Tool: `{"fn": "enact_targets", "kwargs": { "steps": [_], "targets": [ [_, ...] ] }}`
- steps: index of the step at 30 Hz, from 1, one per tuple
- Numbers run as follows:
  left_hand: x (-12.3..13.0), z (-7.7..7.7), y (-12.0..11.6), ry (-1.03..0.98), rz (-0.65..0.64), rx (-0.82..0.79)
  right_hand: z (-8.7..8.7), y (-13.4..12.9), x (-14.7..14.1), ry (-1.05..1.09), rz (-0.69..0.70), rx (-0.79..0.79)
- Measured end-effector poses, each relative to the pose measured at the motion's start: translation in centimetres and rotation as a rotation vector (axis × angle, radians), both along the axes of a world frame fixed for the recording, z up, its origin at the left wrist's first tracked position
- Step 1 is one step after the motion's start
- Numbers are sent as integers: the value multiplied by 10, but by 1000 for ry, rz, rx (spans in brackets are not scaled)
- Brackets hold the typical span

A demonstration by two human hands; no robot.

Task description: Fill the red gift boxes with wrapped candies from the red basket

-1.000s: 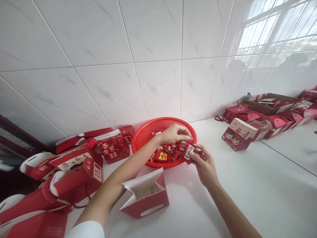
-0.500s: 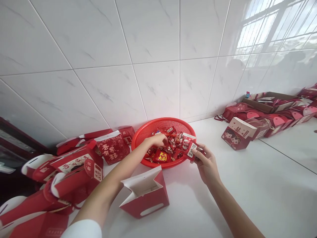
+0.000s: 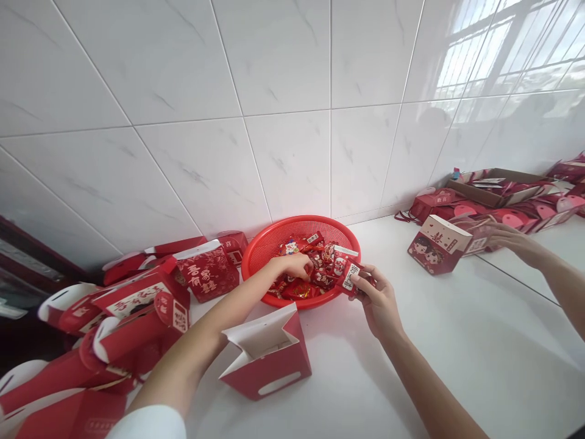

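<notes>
A red plastic basket (image 3: 301, 224) stands against the tiled wall, with red wrapped sweets (image 3: 299, 290) inside. My left hand (image 3: 296, 266) reaches into it with fingers bent down on the sweets; whatever is between the fingertips is hidden. At the basket's right rim, my right hand (image 3: 377, 296) is closed on red packets (image 3: 351, 277) with white labels, held between thumb and fingers. In front of the basket, an open red paper box (image 3: 269, 360) stands upright below my left forearm, its white inside showing.
Red gift boxes (image 3: 208, 271) crowd the left side. On the right stand a box with cartoon figures (image 3: 432, 250), more red boxes and a cardboard tray (image 3: 479, 194). Another person's hand (image 3: 516, 241) touches a box there.
My left hand has shifted slightly right and down among the sweets. Another person's hand and forearm have come into view at the right. My right hand keeps its packets.
</notes>
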State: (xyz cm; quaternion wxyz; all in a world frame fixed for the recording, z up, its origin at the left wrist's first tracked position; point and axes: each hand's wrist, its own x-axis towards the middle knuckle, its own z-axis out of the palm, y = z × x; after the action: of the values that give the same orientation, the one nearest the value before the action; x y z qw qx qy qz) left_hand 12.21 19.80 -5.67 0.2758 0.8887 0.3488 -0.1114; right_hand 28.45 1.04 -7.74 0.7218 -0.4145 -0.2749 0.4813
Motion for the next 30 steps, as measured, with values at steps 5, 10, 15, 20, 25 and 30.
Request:
{"fn": "enact_targets", "kwargs": {
  "steps": [5, 10, 15, 20, 25, 30],
  "targets": [
    [-3, 11, 2, -189, -13, -54, -2, 1, 1, -1, 4, -3],
    [-6, 33, -10, -421, 19, -86, -4, 2, 2, 14, 1, -11],
    [-27, 55, -43, -688, 118, -163, -4, 2, 1, -5, 1, -3],
    [-65, 73, -82, -1050, 315, -168, -2, 0, -2, -28, 0, 13],
    [-107, 95, -129, -1067, 464, -56, 0, -4, -5, -26, 13, 5],
    [-130, 105, -176, -724, 424, 26, -2, -5, -8, -67, 38, 26]
  ]
}}
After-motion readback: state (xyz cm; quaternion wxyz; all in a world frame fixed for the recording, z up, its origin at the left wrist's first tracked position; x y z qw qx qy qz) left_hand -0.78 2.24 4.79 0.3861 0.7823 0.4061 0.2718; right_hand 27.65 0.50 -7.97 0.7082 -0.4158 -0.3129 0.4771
